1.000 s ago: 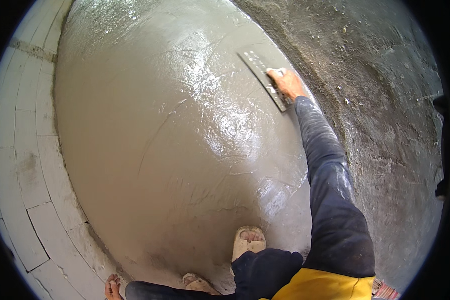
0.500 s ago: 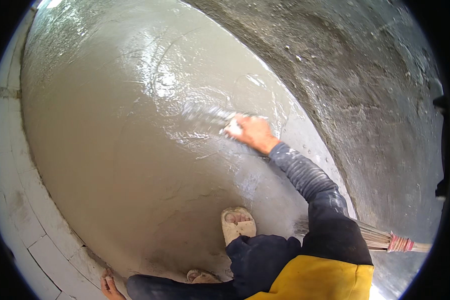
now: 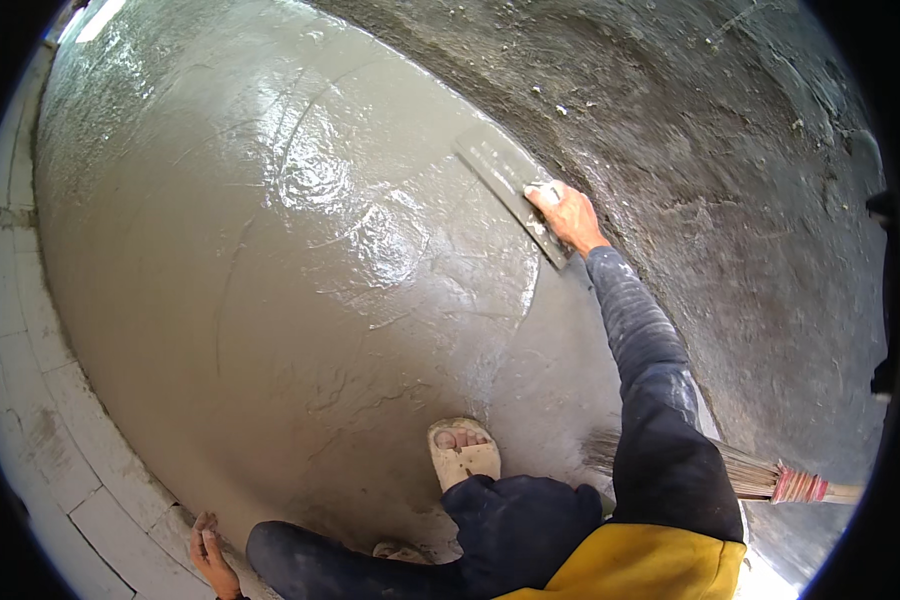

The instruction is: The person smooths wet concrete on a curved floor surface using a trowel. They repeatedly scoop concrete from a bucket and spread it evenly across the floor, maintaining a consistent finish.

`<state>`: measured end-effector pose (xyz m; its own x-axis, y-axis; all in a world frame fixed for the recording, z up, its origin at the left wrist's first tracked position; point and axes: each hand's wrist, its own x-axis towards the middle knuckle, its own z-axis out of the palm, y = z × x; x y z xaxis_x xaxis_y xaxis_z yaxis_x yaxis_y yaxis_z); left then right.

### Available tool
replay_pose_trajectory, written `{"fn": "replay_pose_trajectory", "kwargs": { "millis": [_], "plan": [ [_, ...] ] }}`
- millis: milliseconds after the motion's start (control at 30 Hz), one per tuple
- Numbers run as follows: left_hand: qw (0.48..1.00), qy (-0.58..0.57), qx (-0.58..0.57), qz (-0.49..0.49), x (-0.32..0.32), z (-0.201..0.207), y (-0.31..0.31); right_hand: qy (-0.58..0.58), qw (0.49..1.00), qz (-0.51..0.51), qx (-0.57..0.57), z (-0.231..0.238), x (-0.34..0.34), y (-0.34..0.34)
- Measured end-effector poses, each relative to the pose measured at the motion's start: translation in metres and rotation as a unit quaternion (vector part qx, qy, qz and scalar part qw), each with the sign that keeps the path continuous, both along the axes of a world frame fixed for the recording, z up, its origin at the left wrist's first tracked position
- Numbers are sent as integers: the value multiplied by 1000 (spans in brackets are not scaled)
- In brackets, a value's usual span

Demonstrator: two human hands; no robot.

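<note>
My right hand (image 3: 572, 218) is closed around the handle of a flat rectangular plastering trowel (image 3: 500, 168). The metal blade lies against the wet grey cement floor (image 3: 270, 310), close to its right boundary with the rough dark wall. Ripples and swirl marks shine in the wet cement to the left of the blade. At the lower left, my left hand (image 3: 213, 558) hangs near the pale tiled border, its fingers loosely bent and apart, with nothing visible in them.
A straw broom (image 3: 760, 474) with a red-bound handle lies behind my right arm. My sandalled foot (image 3: 464, 452) stands on the cement. The rough dark wall (image 3: 730, 230) curves along the right, and pale tiles (image 3: 65, 440) edge the left side.
My right hand has swept the trowel right and slightly up, from mid-cement to near the wall edge. The blurred blade now shows clearly. My left hand has risen slightly.
</note>
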<state>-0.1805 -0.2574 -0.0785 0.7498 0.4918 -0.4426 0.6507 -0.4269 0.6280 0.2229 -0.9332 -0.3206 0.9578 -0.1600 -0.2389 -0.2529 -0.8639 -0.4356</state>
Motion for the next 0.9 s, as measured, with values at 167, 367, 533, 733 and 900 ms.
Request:
{"fn": "replay_pose_trajectory", "kwargs": {
  "millis": [167, 367, 533, 733, 900],
  "plan": [
    [998, 21, 13, 60, -14, 17, 8, -32, 997, -65, 0, 6, 3, 6],
    [998, -54, 24, 19, -15, -2, 13, 29, 997, 10, 69, 10, 3, 64],
    [996, -88, -1, 4, -8, -13, 7, 120, 974, 122, 150, 25, -59, 145],
    [996, -90, -21, -6, -23, -17, 15, 68, 929, 361, 52, 25, -178, 194],
    [996, -81, -26, -20, -29, -26, 21, -48, 972, 211, -89, 9, -183, 124]
  ]
}}
